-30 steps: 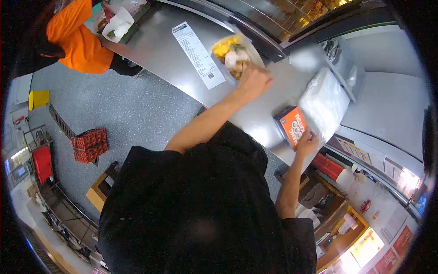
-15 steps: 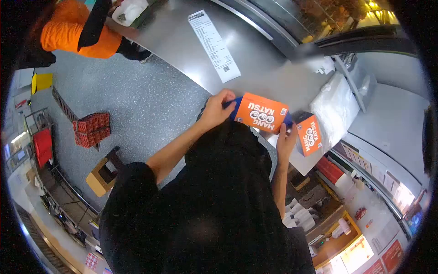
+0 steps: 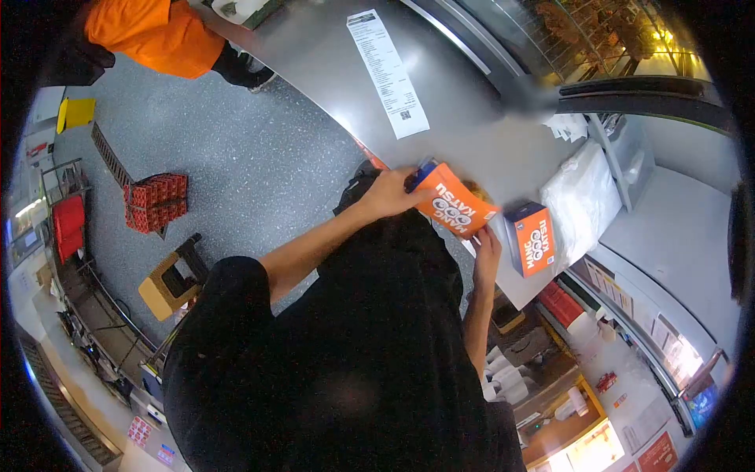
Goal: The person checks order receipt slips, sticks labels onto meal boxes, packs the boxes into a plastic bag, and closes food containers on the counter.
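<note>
My left hand (image 3: 393, 193) grips one end of an orange and blue printed carton (image 3: 454, 206) at the counter's near edge. At the carton's lower right corner, my right hand (image 3: 487, 250) holds it with the fingers bent against it. The carton is tilted, and its blue inner side shows near my left thumb. Something yellow-brown peeks out behind its far edge; I cannot make out what it is. Just right of my right hand stands a second orange and blue carton (image 3: 532, 239) with the same print.
A long printed receipt (image 3: 388, 75) lies on the steel counter (image 3: 314, 59). White plastic bags (image 3: 583, 197) are stacked at the right. A person in orange (image 3: 169, 39) stands at the upper left. Red crates (image 3: 157, 203) sit on the floor, left.
The held carton has tipped and turned in my hands, and my left hand has shifted over its end. A yellow-brown patch now shows behind it. The view has moved slightly.
</note>
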Available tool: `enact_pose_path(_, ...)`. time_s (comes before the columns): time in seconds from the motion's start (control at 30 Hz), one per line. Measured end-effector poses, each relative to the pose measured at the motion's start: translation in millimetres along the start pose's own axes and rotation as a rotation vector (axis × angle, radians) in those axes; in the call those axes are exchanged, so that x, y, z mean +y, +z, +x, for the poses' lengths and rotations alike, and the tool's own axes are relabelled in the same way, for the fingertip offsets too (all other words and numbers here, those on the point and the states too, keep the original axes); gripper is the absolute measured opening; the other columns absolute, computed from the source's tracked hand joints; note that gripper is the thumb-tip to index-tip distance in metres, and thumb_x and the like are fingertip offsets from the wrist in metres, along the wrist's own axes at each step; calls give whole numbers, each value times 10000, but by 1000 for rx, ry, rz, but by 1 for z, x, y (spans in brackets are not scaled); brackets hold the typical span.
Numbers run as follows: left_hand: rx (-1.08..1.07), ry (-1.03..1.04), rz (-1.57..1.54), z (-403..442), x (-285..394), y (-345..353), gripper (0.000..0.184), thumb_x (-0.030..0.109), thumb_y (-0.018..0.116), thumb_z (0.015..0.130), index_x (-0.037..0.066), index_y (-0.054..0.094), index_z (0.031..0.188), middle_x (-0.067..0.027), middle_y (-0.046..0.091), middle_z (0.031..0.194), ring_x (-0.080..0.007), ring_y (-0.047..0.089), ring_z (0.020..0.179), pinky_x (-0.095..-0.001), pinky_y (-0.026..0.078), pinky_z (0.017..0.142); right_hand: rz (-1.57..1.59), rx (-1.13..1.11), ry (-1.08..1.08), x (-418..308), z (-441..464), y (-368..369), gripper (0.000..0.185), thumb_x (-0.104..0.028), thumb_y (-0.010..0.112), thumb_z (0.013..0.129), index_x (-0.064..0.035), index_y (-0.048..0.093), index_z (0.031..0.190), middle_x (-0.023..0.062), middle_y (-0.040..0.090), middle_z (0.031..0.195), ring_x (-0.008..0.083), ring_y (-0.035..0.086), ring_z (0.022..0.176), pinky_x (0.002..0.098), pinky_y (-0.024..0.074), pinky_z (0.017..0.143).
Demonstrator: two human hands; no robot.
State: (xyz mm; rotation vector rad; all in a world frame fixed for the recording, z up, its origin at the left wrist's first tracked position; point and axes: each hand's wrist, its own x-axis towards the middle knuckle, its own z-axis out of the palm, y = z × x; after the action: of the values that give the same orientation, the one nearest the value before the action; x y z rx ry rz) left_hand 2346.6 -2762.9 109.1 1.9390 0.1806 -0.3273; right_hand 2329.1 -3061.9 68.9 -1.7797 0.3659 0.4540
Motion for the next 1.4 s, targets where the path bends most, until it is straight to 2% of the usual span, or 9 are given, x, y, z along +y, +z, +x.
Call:
enact_pose_path(0.2, 56, 19, -466, 5, -21, 14, 494, 366, 669, 907, -56, 619, 1159, -211, 669, 1070, -215, 667, 965, -338, 524, 865, 89, 32, -85, -13, -11, 0, 336, -211, 490, 995, 57, 565, 1181, 100, 622, 1095, 204, 578, 1031, 334, 458, 897)
enact_pose_path(0.43, 196, 91, 313, 30, -31, 45, 408, 289, 408, 1000, -27, 647, 903, -248, 617, 919, -441, 617, 865, -501, 512, 766, -499, 23, -32, -17, 14, 17, 429, -312, 398, 1039, 62, 560, 1172, 190, 613, 970, 326, 602, 947, 415, 472, 828)
enact_pose_path(0.57, 110, -54, 342, 41, -15, 35, 327, 247, 443, 981, -27, 603, 1059, -236, 614, 999, -434, 617, 906, -503, 506, 827, -708, -80, 186, -53, 20, 15, 478, -345, 440, 1019, 59, 527, 1258, 237, 592, 1010, 410, 578, 996, 462, 452, 872)
enact_pose_path(0.67, 233, 195, 250, 51, 6, 29, 328, 182, 491, 958, -28, 536, 1206, -230, 593, 1131, -408, 595, 1040, -464, 493, 918, -815, 301, -444, -54, 23, 17, 462, -327, 502, 984, 57, 538, 1237, 255, 575, 1093, 411, 566, 1010, 464, 453, 884)
enact_pose_path(0.73, 378, 537, 208, 63, -4, 51, 383, 128, 528, 936, -15, 487, 1289, -221, 568, 1219, -385, 571, 1120, -437, 482, 958, -776, 325, -613, -51, 33, 24, 420, -276, 544, 956, 43, 551, 1229, 251, 572, 1132, 404, 564, 1017, 469, 433, 922)
enact_pose_path(0.83, 303, 578, 103, 74, -20, 64, 343, 94, 567, 919, -1, 543, 1248, -191, 558, 1263, -363, 542, 1171, -421, 461, 995, -748, 386, -807, -41, 54, 40, 331, -190, 603, 920, 21, 594, 1175, 230, 578, 1169, 378, 554, 1052, 460, 405, 948)
enact_pose_path(1.13, 170, 540, -9, 86, -26, 67, 180, 113, 576, 925, -8, 570, 1059, -193, 570, 1128, -364, 577, 1023, -414, 482, 888, -559, 524, -588, -23, 55, 45, 220, -199, 611, 919, 21, 602, 923, 190, 548, 948, 341, 515, 908, 459, 410, 822)
enact_pose_path(1.33, 121, 437, -151, 97, -36, 77, 168, 103, 546, 937, -9, 523, 1060, -218, 538, 1091, -398, 535, 1040, -426, 441, 924, -682, 637, -782, -19, 69, 46, 290, -213, 606, 936, 29, 552, 1085, 203, 525, 1012, 336, 515, 963, 425, 426, 877)
enact_pose_path(1.4, 63, 454, -119, 105, -35, 78, 169, 98, 528, 947, -8, 524, 1078, -223, 534, 1098, -404, 529, 1050, -432, 436, 928, -272, 432, -463, -18, 72, 47, 318, -219, 571, 956, 18, 519, 1163, 206, 520, 1104, 342, 511, 1019, 425, 418, 914)
